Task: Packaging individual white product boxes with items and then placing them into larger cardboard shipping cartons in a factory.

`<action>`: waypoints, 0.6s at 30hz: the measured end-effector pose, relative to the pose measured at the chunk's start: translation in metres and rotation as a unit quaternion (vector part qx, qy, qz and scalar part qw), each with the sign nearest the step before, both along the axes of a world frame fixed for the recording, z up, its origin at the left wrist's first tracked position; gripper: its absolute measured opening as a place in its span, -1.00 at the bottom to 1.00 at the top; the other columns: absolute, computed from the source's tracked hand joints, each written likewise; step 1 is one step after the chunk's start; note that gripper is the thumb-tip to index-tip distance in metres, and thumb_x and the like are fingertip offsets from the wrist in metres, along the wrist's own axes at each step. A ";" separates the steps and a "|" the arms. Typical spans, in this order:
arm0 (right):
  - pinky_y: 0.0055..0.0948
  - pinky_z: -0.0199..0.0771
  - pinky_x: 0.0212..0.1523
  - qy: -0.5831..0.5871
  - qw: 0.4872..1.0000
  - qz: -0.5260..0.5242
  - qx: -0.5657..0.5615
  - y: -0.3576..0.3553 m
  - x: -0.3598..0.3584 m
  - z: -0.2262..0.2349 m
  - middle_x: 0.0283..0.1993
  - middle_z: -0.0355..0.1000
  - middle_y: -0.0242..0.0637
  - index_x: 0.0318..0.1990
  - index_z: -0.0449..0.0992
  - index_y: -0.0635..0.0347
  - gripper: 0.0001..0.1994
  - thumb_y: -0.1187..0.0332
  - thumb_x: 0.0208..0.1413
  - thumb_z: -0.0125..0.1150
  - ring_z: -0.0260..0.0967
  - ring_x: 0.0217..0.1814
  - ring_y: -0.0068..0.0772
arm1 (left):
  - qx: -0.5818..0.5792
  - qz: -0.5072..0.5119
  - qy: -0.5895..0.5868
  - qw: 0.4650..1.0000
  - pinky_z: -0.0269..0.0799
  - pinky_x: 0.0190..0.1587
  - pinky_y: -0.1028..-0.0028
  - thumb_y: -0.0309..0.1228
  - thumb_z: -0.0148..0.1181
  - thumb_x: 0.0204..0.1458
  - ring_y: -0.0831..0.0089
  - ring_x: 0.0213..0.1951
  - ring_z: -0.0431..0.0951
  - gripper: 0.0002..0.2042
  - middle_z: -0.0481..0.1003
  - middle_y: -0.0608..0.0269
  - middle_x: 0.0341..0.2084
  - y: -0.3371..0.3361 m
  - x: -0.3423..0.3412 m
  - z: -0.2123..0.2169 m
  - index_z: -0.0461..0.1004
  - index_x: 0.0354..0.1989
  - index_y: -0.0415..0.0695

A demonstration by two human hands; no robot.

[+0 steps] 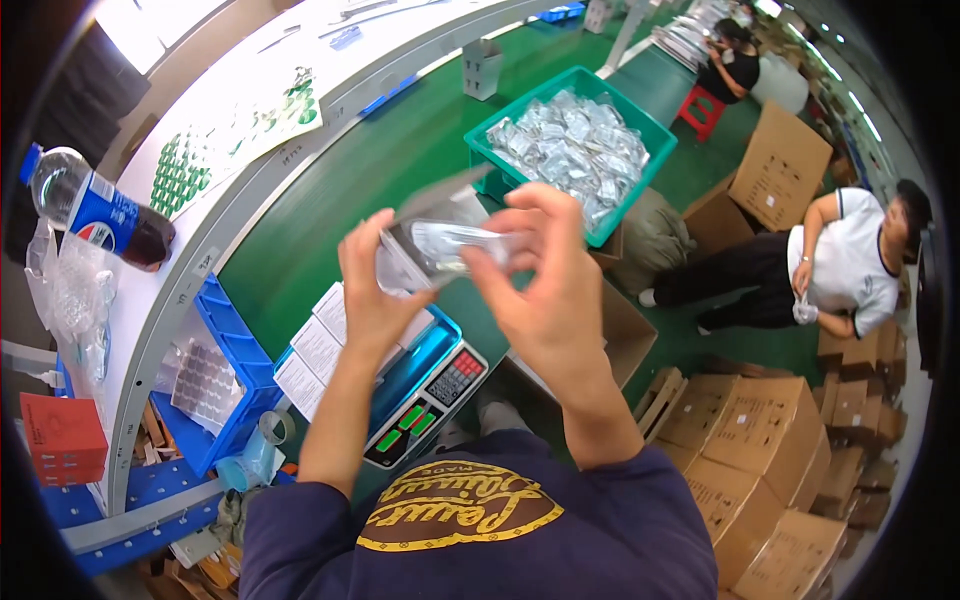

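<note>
My left hand [366,290] grips a small pale carton [398,265] by its side, with its flap raised and its mouth tilted toward me. At that mouth, a clear plastic packet [445,240] is pinched between the thumb and fingers of my right hand [550,285]. The packet lies partly within the carton; motion blur hides its contents. Below my hands is a counting scale [425,405] with lit green displays and a blue pan. White printed leaflets [310,350] lie on it, partly behind my left forearm.
A green crate [657,165] full of clear packets stands beyond my right hand. Another small carton [482,70] is on the green belt [400,130]. A cola bottle [105,215] lies on the white shelf at left. Cardboard boxes [750,430] and a standing person [840,255] are at right.
</note>
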State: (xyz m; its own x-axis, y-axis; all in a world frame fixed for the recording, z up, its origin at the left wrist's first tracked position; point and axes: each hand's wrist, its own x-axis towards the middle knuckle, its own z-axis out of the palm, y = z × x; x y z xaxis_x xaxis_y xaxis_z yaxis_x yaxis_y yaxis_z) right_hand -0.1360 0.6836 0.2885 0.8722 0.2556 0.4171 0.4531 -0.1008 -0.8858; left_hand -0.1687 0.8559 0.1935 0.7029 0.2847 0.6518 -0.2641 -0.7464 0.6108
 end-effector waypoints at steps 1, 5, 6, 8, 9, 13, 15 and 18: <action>-0.43 0.44 -0.39 -0.056 0.996 -0.002 -0.067 0.008 -0.008 0.000 -0.23 0.48 -0.26 -0.14 0.38 0.21 -0.75 0.46 0.04 0.29 0.48 -0.36 -0.39 | 0.031 -0.003 -0.040 0.999 0.30 0.10 0.26 -0.54 0.51 -0.51 0.10 0.02 0.36 -0.10 0.37 0.12 0.02 -0.009 -0.016 0.003 0.25 0.20 -0.13; -0.15 0.18 0.21 -0.318 0.897 0.049 -0.302 0.009 -0.050 0.004 0.09 0.37 -0.19 -0.09 0.48 0.15 -0.68 0.40 -0.05 0.33 0.22 0.23 -0.03 | -0.112 0.010 -0.013 0.994 0.31 0.09 0.29 -0.48 0.55 -0.42 0.19 0.03 0.37 0.01 0.34 0.05 0.05 -0.025 -0.081 -0.003 0.08 0.32 -0.16; -0.11 0.06 0.29 -0.349 0.879 0.054 -0.320 -0.001 -0.061 0.012 0.18 0.30 -0.15 -0.06 0.50 0.14 -0.66 0.40 -0.05 0.32 0.10 0.34 0.03 | -0.160 0.010 -0.020 0.987 0.32 0.08 0.30 -0.44 0.56 -0.39 0.22 0.03 0.39 0.03 0.33 0.04 0.06 -0.021 -0.097 -0.009 0.03 0.34 -0.17; -0.07 0.01 0.34 -0.257 0.937 0.094 -0.219 -0.025 -0.072 0.005 0.34 0.10 0.03 0.14 0.39 0.14 -0.45 0.26 -0.04 0.38 0.03 0.38 0.10 | -0.149 -0.042 -0.043 0.987 0.42 0.01 0.29 -0.38 0.56 -0.33 0.22 0.00 0.45 0.02 0.31 0.00 0.08 -0.015 -0.126 -0.011 -0.02 0.34 -0.18; -0.07 0.00 0.35 -0.166 0.970 0.127 -0.126 -0.033 -0.081 -0.003 0.35 0.07 0.08 0.21 0.33 0.12 -0.37 0.21 -0.04 0.40 0.02 0.39 0.07 | -0.142 -0.056 -0.019 0.988 0.45 -0.01 0.29 -0.38 0.55 -0.31 0.22 -0.01 0.47 -0.01 0.30 -0.01 0.08 -0.012 -0.144 -0.011 0.02 0.33 -0.19; -0.12 0.15 0.28 0.021 0.959 0.277 -0.060 -0.026 -0.129 -0.065 0.36 -0.01 0.08 0.22 0.32 0.12 -0.38 0.12 0.01 0.35 0.17 0.29 0.01 | -0.200 -0.151 0.132 0.959 0.51 -0.05 0.30 -0.39 0.45 -0.18 0.23 0.00 0.44 -0.33 0.23 0.03 0.00 -0.018 -0.199 0.002 0.25 0.15 -0.10; -0.14 0.16 0.27 0.051 0.946 0.311 -0.083 -0.025 -0.133 -0.084 0.38 -0.05 0.08 0.18 0.36 0.15 -0.43 0.10 0.06 0.31 0.19 0.28 -0.03 | -0.245 -0.147 0.190 0.939 0.50 -0.03 0.29 -0.39 0.42 -0.15 0.24 0.00 0.44 -0.36 0.23 0.05 0.00 -0.019 -0.219 -0.004 0.25 0.14 -0.09; -0.17 0.15 0.28 0.153 0.915 0.369 -0.050 -0.022 -0.128 -0.107 0.36 0.00 0.06 0.10 0.45 0.17 -0.54 0.06 0.17 0.19 0.19 0.28 -0.10 | -0.347 -0.157 0.253 0.889 0.47 0.04 0.30 -0.40 0.36 -0.06 0.26 0.01 0.43 -0.46 0.24 0.11 -0.02 -0.026 -0.231 -0.013 0.27 0.12 -0.07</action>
